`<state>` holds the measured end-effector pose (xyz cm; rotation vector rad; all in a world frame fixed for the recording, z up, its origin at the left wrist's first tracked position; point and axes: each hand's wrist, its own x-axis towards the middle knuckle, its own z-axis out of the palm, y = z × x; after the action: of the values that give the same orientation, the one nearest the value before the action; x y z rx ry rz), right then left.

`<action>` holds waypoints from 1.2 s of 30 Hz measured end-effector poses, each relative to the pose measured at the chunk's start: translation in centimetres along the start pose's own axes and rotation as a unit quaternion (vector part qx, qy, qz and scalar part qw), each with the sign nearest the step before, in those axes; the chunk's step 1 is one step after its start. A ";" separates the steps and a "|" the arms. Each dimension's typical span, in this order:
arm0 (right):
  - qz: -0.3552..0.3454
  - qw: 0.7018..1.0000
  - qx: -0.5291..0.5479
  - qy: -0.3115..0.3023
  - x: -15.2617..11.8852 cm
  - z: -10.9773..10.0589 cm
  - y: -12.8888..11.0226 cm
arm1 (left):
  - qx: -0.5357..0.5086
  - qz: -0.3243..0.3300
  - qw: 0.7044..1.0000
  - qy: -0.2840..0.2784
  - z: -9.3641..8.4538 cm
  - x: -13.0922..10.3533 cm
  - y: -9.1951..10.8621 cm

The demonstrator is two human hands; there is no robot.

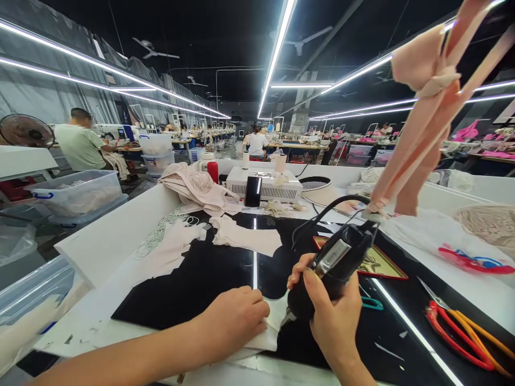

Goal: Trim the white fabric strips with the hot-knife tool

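Black corded hand tool with a metal plate (352, 249): from the head view, our right hand (336, 321) wraps it, thumb along its side, its lower end just beside our left fingers.
Pale flat fabric piece (267, 339): it lies under our left hand (233, 324), whose fingers bend close together; their tips are hidden, so we cannot tell whether they pinch.
Left fingers: a right-wrist slip could bring the tool against them.
Loose fabric edge: light pressure could let the piece skid or bunch.
Knotted pale-pink cloth strips (432, 112): reaching the tool's upper end, they could tug it off line.
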<state>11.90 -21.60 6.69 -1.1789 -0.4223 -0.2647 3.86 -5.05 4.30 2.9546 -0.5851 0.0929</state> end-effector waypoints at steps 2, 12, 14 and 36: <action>-0.002 1.000 0.012 -0.001 0.3 0.0 -0.2 | 0.006 0.015 1.000 0.014 0.4 -0.5 -0.1; -0.019 1.000 0.004 0.002 1.1 -0.1 -1.2 | -0.120 0.140 0.982 0.037 0.4 -1.1 -4.6; -0.020 1.000 0.008 -0.004 1.0 -0.1 -1.2 | -0.131 0.129 0.982 0.033 0.1 -0.8 -4.9; -0.022 1.000 0.012 -0.014 -0.5 -1.8 -1.8 | -0.144 0.081 0.984 0.065 1.7 2.2 -5.8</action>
<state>10.99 -23.92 7.38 -1.1512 -0.4740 -0.2803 8.21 -0.77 2.18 2.5975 -0.7506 0.1966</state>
